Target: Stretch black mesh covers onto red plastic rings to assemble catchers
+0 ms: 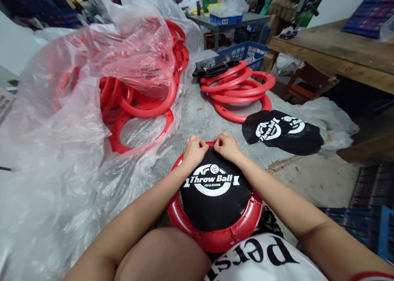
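Note:
A red plastic ring [215, 239] rests against my lap with a black mesh net [215, 203] printed "Throw Ball" stretched across it. My left hand [193, 150] and my right hand [227, 146] sit side by side at the ring's far rim. Both are closed, pinching the top edge of the black net against the rim. The part of the rim under my fingers is hidden.
Loose black nets [283, 132] lie to the right on the grey table. A stack of red rings [238, 93] sits beyond them, and more red rings [141, 104] spill from a big clear plastic bag [61, 120] on the left. A wooden bench [338, 53] stands at right.

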### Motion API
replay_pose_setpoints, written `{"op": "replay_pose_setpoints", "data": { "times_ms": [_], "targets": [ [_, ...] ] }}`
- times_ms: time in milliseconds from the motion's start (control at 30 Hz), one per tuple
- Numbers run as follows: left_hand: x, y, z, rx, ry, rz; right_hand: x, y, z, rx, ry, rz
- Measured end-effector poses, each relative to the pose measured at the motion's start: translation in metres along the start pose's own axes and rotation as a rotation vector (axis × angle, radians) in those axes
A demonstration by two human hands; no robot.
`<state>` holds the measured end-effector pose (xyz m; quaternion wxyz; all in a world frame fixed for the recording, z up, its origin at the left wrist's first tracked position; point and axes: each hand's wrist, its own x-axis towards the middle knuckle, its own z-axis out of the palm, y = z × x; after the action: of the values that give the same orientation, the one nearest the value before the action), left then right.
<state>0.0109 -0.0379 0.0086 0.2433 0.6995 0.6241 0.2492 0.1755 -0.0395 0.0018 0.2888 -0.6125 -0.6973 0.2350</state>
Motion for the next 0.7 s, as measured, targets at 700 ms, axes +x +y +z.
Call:
{"op": "replay_pose_setpoints", "data": {
  "times_ms": [700],
  "targets": [
    [0.0034,0.003,-0.0004,0.029,-0.048,-0.031,0.0001,0.0003,-0.0006,0.022,-0.028,0.012]
  ]
}}
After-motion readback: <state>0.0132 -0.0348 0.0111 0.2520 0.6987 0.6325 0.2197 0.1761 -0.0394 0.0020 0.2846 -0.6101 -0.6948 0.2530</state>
